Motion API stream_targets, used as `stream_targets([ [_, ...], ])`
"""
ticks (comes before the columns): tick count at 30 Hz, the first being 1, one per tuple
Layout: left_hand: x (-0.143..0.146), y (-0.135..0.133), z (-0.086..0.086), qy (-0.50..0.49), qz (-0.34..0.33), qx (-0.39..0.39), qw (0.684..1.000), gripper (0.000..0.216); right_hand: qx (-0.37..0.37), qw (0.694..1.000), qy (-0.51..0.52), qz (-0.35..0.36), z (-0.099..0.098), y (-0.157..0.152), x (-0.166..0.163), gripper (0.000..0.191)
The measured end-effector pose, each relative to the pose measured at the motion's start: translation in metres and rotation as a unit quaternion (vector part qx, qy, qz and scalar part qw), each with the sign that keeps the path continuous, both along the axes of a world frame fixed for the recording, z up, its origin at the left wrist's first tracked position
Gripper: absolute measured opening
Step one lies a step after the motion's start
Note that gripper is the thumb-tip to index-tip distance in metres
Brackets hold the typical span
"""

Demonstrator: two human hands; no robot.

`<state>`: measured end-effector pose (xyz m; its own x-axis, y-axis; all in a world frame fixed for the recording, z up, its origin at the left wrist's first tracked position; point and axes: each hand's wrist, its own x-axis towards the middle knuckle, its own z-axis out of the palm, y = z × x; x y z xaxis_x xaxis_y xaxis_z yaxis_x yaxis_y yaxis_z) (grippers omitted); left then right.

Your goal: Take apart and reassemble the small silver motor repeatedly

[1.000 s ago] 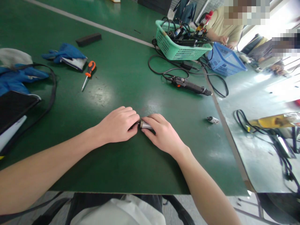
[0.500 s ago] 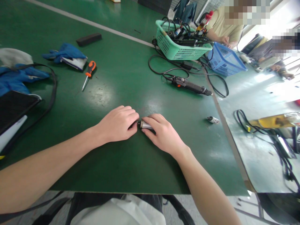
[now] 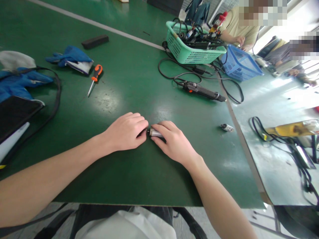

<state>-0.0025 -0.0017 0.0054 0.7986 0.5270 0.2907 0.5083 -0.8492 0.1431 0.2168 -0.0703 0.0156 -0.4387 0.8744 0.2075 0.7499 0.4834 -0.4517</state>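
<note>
Both my hands rest on the green table (image 3: 139, 179), fingertips meeting near its middle. My right hand (image 3: 173, 143) is closed around a small silver metal cylinder (image 3: 155, 133), which lies nearly flat and pokes out toward the left. My left hand (image 3: 126, 132) is curled, its fingertips pinched at the cylinder's dark left end; what it pinches there is hidden. A small silver and black part (image 3: 226, 127) lies loose on the table to the right of my hands.
An orange-handled screwdriver (image 3: 93, 79), blue gloves (image 3: 69, 58) and a black block (image 3: 95, 41) lie at the left. A corded electric screwdriver (image 3: 203, 92), a green basket (image 3: 191, 49) of tools and a blue basket (image 3: 238, 64) sit far right. Other people work beyond the baskets.
</note>
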Motion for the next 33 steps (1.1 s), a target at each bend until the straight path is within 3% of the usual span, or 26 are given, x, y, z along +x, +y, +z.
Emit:
stream_targets([
  [33,0.0003,-0.0009,0.0017,-0.004,-0.024,-0.019,1.0,0.022,0.006,1.0,-0.014,0.003,-0.0006,0.0011,-0.0001,0.031],
])
